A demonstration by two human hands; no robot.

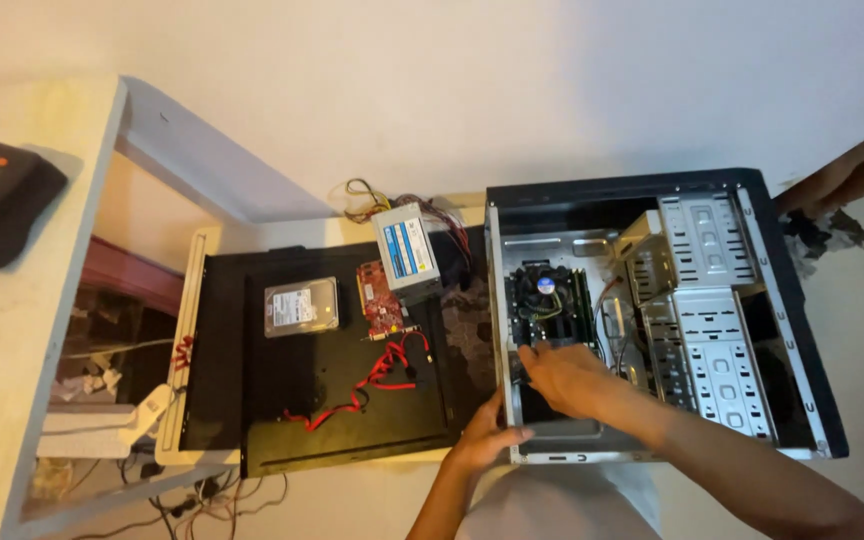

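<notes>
On the black panel [282, 400] at your left lie a hard drive [300, 306], a red card [382, 298] and a power supply [407, 250]. Your left hand [487, 438] curls its fingers over the computer case [802, 330] edge. Your right hand [564, 378] reaches inside, fingers spread flat on the motherboard [552, 300], gripping nothing.

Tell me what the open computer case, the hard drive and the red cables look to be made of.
The open black computer case with grey interior looks like painted outer panels over bare stamped sheet metal, judging by its punched slots. The silver rectangular hard drive appears metal, with a dull sheen under its label. The thin red cables seem plastic-sheathed: they curl limply on the black panel.
</notes>
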